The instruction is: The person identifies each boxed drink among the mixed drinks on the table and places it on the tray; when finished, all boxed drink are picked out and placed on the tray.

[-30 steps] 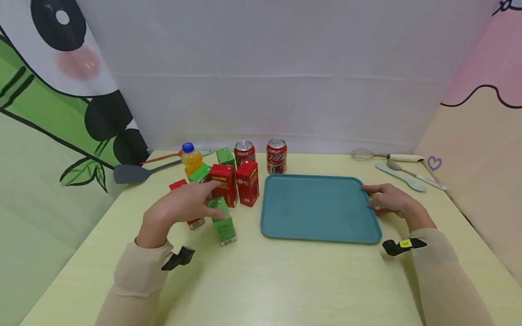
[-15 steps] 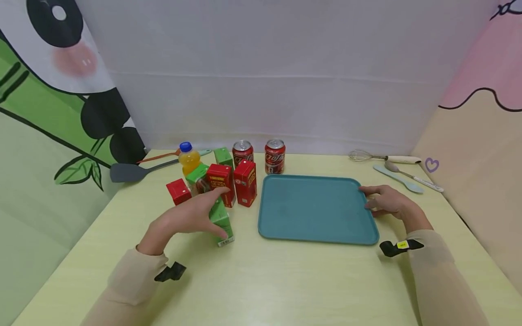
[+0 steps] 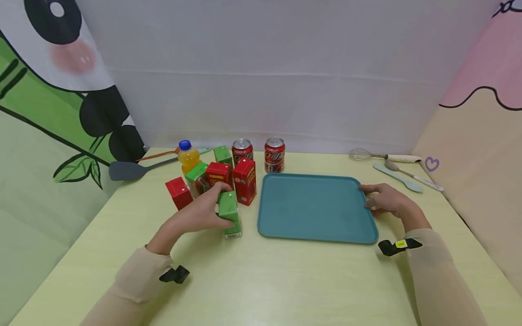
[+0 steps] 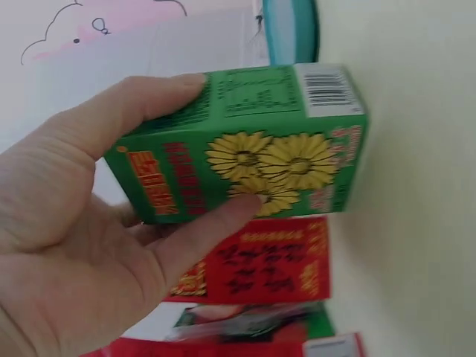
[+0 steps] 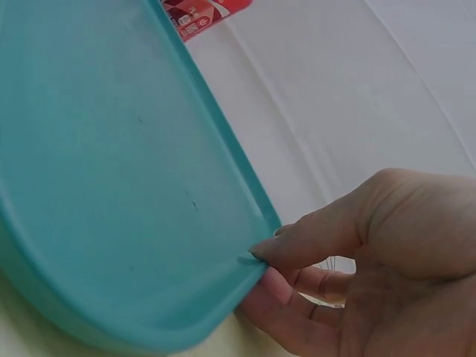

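Observation:
My left hand [image 3: 200, 213] grips a green drink carton [image 3: 229, 210] between thumb and fingers. In the left wrist view the green carton [image 4: 275, 160] shows yellow flowers and a barcode, with the thumb on one face and a finger across another. Behind it stand two red drink cartons [image 3: 245, 181], and another red carton [image 3: 178, 194] is left of the hand. On the right, my right hand [image 3: 389, 200] pinches the right rim of the blue tray [image 3: 318, 208], which lies flat. The right wrist view shows the thumb on the rim of the tray [image 5: 223, 134], fingers below.
Two red soda cans [image 3: 275, 155] stand at the back. An orange juice bottle [image 3: 189, 158] and other green cartons [image 3: 223, 155] are at the back left, near a grey spatula [image 3: 130, 171]. A whisk [image 3: 367, 155] and a light blue utensil [image 3: 397, 177] lie at the back right.
My left hand has lowered over the green carton and closed around it; the carton has shifted slightly right and stands straighter. The right hand stays on the tray.

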`<state>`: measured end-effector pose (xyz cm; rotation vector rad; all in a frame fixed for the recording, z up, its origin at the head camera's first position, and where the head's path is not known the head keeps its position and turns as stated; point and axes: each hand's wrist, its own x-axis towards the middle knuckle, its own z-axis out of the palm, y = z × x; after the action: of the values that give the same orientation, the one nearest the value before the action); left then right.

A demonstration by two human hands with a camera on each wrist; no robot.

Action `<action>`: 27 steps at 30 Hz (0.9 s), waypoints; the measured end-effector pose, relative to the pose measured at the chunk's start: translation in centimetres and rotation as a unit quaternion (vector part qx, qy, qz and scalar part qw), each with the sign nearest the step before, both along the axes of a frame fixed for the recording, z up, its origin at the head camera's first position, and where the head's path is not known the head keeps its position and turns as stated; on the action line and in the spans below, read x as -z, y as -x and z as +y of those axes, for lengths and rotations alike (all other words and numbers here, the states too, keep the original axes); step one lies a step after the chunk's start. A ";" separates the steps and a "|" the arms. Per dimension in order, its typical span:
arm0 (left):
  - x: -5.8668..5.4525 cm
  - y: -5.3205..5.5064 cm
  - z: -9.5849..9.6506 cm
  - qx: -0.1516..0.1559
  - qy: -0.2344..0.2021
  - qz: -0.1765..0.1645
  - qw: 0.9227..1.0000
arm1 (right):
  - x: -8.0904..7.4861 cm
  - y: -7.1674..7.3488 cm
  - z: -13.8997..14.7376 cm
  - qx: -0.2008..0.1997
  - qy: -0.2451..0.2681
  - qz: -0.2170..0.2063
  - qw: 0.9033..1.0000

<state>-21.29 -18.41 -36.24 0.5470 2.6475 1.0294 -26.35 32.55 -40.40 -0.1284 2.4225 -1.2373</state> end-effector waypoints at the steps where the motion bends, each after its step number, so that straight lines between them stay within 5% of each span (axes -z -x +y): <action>1: 0.4 0.2 0.2 -0.012 -0.014 -0.018 1.000 | -0.1 0.0 0.0 0.000 -0.001 0.001 1.000; 5: 2.0 0.7 0.8 -0.048 -0.079 -0.093 0.991 | -0.3 0.0 0.1 -0.001 -0.005 0.002 1.000; 10: 3.6 0.9 1.1 -0.032 -0.125 -0.140 0.982 | -0.1 0.0 0.1 -0.002 -0.001 0.002 1.000; 15: 3.8 0.7 0.9 -0.036 -0.108 -0.116 0.987 | 0.0 0.0 -0.1 -0.002 -0.001 0.000 1.000; 20: 2.8 -0.2 1.5 -0.033 -0.078 -0.080 0.993 | 0.2 -0.2 -0.3 -0.002 -0.004 -0.005 1.000; 27: 0.9 -1.6 3.8 0.025 -0.138 -0.062 0.988 | 0.1 -0.2 -0.1 -0.002 -0.012 0.004 1.000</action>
<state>-19.71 -14.64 -37.12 0.5806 2.3860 1.3791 -26.20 32.49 -40.48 -0.1311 2.4415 -1.2091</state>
